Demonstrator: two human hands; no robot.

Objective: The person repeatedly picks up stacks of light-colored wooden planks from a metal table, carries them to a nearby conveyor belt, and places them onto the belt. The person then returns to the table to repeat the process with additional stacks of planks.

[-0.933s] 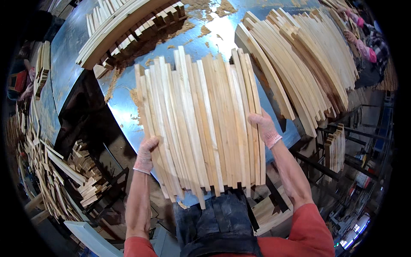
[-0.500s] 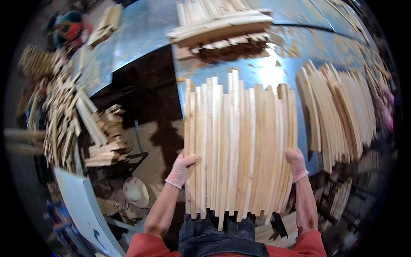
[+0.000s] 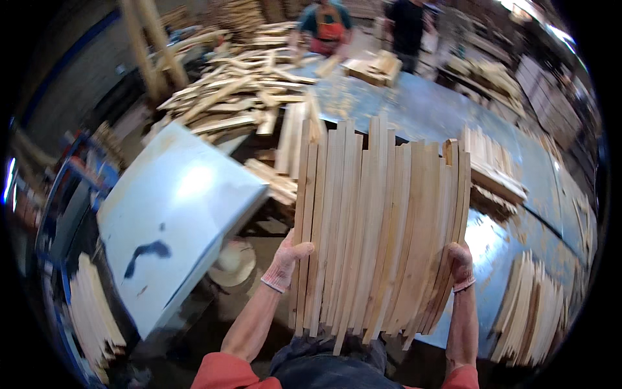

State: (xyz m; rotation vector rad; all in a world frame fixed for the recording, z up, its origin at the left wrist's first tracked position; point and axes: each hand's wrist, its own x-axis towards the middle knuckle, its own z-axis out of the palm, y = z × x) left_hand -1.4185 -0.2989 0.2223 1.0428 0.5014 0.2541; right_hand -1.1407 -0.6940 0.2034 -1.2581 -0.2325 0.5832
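A wide row of pale wooden strips [image 3: 372, 227], of uneven lengths and packed edge to edge, is held in front of my body. My left hand [image 3: 288, 259], in a pale knitted glove, grips the row's left side with the thumb over the front. On the opposite side my right hand [image 3: 460, 264], gloved the same way, clamps the outer strips. The strips between are squeezed from both sides, and their lower ends hang near my lap. The fingers behind the strips are hidden.
A pale blue metal table [image 3: 181, 201] stands to the left. Loose wood pieces [image 3: 227, 97] are heaped beyond it. Strip stacks [image 3: 495, 165] rest on the right-hand metal table [image 3: 414, 97]; another bundle [image 3: 528, 311] lies nearer. Two people stand at the back, one in an orange apron [image 3: 329, 29].
My view has swung left, bringing the left blue table and the back of the room into sight. The held strips have come round with me, both hands keeping their grip.
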